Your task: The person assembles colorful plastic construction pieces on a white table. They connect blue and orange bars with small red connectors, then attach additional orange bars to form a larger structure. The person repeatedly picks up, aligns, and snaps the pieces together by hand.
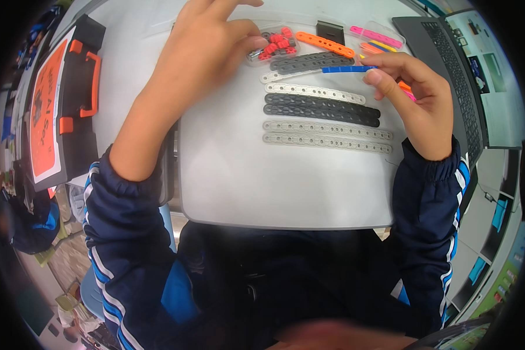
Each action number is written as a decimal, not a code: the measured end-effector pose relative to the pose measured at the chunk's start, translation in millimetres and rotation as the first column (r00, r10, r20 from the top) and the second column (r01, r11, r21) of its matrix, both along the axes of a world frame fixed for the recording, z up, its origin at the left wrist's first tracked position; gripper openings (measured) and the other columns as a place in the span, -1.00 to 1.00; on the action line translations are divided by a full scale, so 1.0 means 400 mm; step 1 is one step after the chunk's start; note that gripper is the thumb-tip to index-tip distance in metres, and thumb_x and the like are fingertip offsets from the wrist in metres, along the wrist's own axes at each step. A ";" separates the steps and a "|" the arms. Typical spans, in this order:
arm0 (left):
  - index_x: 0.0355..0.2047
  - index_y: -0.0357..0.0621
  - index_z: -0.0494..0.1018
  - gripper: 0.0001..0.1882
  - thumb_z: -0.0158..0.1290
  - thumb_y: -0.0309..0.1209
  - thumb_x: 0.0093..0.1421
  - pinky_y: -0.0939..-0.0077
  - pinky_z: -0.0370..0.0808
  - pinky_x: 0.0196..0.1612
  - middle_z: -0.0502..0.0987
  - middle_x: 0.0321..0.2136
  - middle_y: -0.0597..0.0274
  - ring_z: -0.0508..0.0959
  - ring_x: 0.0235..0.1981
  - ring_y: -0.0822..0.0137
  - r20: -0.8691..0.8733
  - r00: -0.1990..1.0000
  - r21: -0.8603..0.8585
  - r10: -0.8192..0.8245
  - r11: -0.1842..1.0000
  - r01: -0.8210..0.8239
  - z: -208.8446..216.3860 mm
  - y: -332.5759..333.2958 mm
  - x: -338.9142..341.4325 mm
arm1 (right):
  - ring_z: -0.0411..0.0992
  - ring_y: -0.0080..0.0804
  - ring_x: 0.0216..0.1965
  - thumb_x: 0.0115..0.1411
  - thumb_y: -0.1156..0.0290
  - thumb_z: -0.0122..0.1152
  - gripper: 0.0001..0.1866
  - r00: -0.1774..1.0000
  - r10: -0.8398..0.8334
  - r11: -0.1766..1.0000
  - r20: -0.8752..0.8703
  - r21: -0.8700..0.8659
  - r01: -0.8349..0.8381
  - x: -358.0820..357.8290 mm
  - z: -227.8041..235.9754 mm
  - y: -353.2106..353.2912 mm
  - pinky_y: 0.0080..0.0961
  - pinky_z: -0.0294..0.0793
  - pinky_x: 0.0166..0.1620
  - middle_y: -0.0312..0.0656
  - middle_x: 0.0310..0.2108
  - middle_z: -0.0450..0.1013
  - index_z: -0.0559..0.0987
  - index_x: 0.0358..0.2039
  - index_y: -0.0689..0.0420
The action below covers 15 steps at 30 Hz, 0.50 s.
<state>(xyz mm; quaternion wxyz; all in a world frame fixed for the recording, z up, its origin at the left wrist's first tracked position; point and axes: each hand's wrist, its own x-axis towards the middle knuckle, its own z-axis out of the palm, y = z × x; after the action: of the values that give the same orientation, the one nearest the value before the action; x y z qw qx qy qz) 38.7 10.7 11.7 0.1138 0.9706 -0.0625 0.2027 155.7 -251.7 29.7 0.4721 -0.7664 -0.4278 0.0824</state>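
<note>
My right hand (pixel 417 96) pinches a blue perforated strip (pixel 349 69) between thumb and finger, above the far end of the row of strips. My left hand (pixel 213 41) is at the far side of the table, fingers apart and partly curled, beside a clear plastic box (pixel 294 57) of small red and dark connector pieces (pixel 279 45). I see nothing held in it, though its far fingertips are cut off by the picture's edge. Below lie white strips (pixel 315 92), black strips (pixel 321 109) and light grey strips (pixel 326 134), roughly parallel. Dark grey strips (pixel 312 62) and an orange strip (pixel 325 44) lie beyond them.
A clear tray (pixel 399 39) with pink, yellow and orange strips stands at the far right. An open laptop (pixel 449 70) is beside it. At left is a black and orange case (pixel 58 99) with an orange handle. The white table (pixel 286 192) ends near my body.
</note>
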 end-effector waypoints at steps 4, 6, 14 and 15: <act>-0.41 -0.16 0.64 -0.90 0.25 -0.40 0.12 0.16 0.19 0.25 0.44 0.06 0.07 0.28 0.16 -0.01 -0.069 0.989 -0.197 0.132 0.970 -0.143 -0.018 -0.021 -0.003 | 0.42 -0.59 -0.42 0.21 0.52 0.29 -0.80 1.000 0.015 0.997 -0.011 -0.079 -0.016 -0.001 0.008 -0.005 -0.63 0.40 -0.21 -0.24 -0.31 0.60 0.64 -0.15 0.27; -0.40 -0.15 0.64 -0.90 0.25 -0.40 0.12 0.14 0.13 0.27 0.43 0.07 0.05 0.27 0.18 -0.03 -0.078 0.988 -0.237 0.133 0.960 -0.148 -0.018 -0.027 -0.005 | 0.42 -0.60 -0.42 0.21 0.52 0.28 -0.80 1.000 0.019 0.997 -0.005 -0.081 -0.019 -0.001 0.009 -0.005 -0.63 0.40 -0.21 -0.24 -0.30 0.60 0.64 -0.15 0.27; -0.36 -0.17 0.61 -0.90 0.22 -0.42 0.15 0.13 0.11 0.27 0.39 0.10 -0.03 0.25 0.18 -0.03 -0.147 0.978 -0.217 0.149 0.960 -0.179 -0.001 -0.045 -0.009 | 0.46 -0.61 -0.49 0.16 0.45 0.38 -0.82 0.999 0.027 0.999 0.030 0.020 -0.028 0.002 -0.002 0.007 -0.65 0.46 -0.34 -0.25 -0.46 0.59 0.68 -0.25 0.26; -0.35 -0.18 0.61 -0.90 0.21 -0.42 0.15 0.13 0.11 0.27 0.38 0.10 -0.04 0.24 0.18 -0.03 -0.145 0.978 -0.194 0.150 0.965 -0.177 -0.001 -0.045 -0.008 | 0.46 -0.61 -0.49 0.16 0.45 0.38 -0.82 0.999 0.026 0.999 0.027 0.023 -0.026 0.001 -0.003 0.007 -0.65 0.46 -0.34 -0.25 -0.46 0.59 0.68 -0.25 0.26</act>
<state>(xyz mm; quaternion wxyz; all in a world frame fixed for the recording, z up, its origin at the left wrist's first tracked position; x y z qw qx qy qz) 35.5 -7.3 11.3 0.2002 0.9665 0.0466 0.1534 156.2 -248.7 28.5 0.4740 -0.7562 -0.4450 0.0733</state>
